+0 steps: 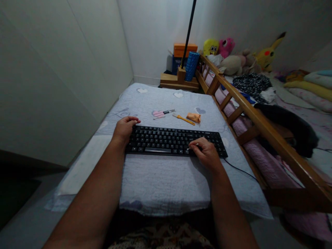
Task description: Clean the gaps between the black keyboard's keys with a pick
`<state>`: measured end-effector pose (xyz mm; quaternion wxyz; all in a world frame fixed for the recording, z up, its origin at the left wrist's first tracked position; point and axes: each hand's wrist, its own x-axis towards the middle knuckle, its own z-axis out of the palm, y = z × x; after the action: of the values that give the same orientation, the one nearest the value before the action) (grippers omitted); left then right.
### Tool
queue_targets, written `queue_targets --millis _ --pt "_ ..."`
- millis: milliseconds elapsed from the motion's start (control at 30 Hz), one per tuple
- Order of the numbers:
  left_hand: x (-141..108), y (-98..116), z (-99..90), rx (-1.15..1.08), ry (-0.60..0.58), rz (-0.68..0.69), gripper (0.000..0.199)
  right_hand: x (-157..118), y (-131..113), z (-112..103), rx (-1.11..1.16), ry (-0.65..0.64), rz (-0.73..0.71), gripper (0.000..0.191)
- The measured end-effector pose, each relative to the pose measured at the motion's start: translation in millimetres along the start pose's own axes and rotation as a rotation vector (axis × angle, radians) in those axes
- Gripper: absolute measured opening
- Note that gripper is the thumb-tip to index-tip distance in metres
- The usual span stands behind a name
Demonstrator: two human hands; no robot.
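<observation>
The keyboard (160, 136) lies on the cloth-covered bench (166, 186). The left hand (125, 128) curls loosely at its left end, grip unclear; the right hand (204, 149) pinches a thin white stick (197, 144) over its right half. Caution: sideways force may skid the keyboard. Long axis: left to right, spacebar (157, 150) along the near edge.

The person's left hand (125, 128) is at the far left corner of a black keyboard (160, 138) lying flat on the cloth-covered desk (166, 183). The right hand (206, 152) pinches a thin white stick (197, 144) between its fingers (193, 143) over the near keys; from here I can't tell whether it touches them. Behind the keyboard lie a dark-handled tool (166, 112), a yellow brush (185, 119) and, just beside the brush, an orange bundle (193, 117). To the right, plush toys (232, 65) sit beyond a wooden bed rail (246, 100).
</observation>
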<state>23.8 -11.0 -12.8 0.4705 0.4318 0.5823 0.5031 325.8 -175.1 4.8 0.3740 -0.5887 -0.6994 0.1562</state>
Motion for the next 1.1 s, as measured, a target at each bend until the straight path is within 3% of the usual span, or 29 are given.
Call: queue_targets --millis 333,633,1100 --pt "4.1 -5.3 -2.4 -0.01 0.003 0.028 0.015 3.9 -4.4 4.0 -0.019 -0.031 0.02 0.016" --pt "4.9 -5.0 -3.8 -0.008 -0.004 0.03 0.016 28.5 -19.3 -2.6 -0.235 -0.243 -0.059 0.015" --pt "3.9 -4.7 -1.6 0.009 -0.001 0.033 0.016 15.8 -6.3 9.9 -0.042 -0.085 -0.037 0.016"
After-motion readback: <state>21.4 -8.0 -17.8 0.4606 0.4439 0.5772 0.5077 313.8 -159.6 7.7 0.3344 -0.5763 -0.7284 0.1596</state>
